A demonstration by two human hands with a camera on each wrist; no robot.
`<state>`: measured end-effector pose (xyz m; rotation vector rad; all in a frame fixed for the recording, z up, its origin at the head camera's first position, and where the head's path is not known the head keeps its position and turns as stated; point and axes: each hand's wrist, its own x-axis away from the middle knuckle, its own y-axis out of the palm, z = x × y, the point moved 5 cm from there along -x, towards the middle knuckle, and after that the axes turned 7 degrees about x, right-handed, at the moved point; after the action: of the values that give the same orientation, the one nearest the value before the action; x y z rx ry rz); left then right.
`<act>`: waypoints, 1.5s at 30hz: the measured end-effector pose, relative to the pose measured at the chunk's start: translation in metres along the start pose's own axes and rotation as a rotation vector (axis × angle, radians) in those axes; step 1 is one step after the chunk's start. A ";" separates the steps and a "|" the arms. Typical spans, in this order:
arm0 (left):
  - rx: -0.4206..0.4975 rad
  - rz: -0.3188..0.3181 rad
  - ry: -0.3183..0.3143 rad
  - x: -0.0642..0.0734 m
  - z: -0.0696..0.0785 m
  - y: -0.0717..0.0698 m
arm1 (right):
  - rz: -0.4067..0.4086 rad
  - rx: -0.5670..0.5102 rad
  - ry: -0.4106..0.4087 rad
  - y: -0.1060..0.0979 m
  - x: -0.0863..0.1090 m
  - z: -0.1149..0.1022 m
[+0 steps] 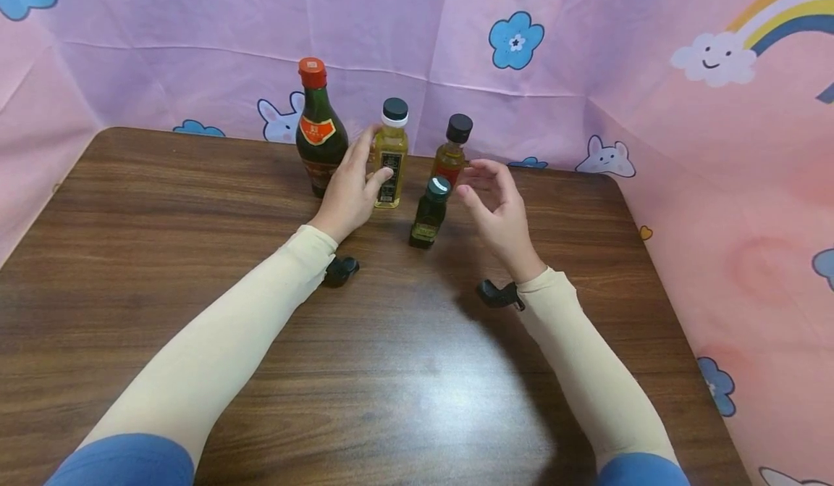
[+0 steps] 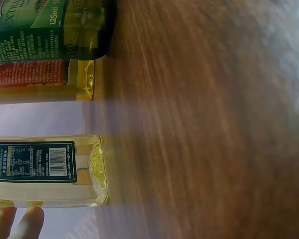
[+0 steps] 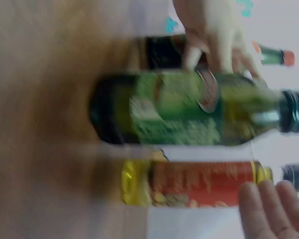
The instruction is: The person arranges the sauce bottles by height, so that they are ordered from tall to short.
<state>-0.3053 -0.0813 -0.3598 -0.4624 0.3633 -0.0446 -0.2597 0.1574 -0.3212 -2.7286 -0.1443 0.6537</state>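
Observation:
A clear bottle of yellow oil (image 1: 392,145) with a black cap stands upright on the table. My left hand (image 1: 352,190) is at its left side, the thumb overlapping its front in the head view. In the left wrist view, fingertips (image 2: 32,219) lie along the edge of this bottle (image 2: 87,174); contact is hard to judge. My right hand (image 1: 500,218) is held with parted fingers, right of a small dark green bottle (image 1: 427,218) and a red-labelled oil bottle (image 1: 449,158). Blurred in the right wrist view, the green bottle (image 3: 179,107) has nothing gripping it that I can see.
A tall dark bottle with a red cap (image 1: 319,135) stands behind my left hand. Black wrist-worn pieces (image 1: 498,294) jut out near both wrists. A patterned cloth (image 1: 449,44) hangs behind and beside the wooden table (image 1: 365,399).

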 end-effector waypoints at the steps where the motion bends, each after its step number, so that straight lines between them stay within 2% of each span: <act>1: -0.002 -0.002 -0.005 0.000 0.000 0.000 | -0.036 0.011 0.024 0.003 0.003 0.002; 5: -0.002 0.000 -0.008 0.002 -0.001 0.000 | -0.151 0.074 0.097 0.015 0.013 0.008; 11: -0.004 0.000 0.004 0.001 -0.001 0.000 | -0.216 0.092 0.128 0.027 0.017 0.015; 21: -0.001 0.003 0.003 0.001 -0.002 0.000 | -0.168 0.169 0.114 0.034 0.017 0.013; 29: -0.007 0.005 0.015 0.001 -0.001 -0.001 | -0.174 0.258 0.090 0.034 0.018 0.012; 45: 0.005 -0.005 0.009 0.000 -0.002 0.000 | -0.167 0.265 0.072 0.036 0.019 0.009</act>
<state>-0.3058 -0.0818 -0.3612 -0.4581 0.3710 -0.0522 -0.2467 0.1295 -0.3491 -2.4494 -0.2469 0.4890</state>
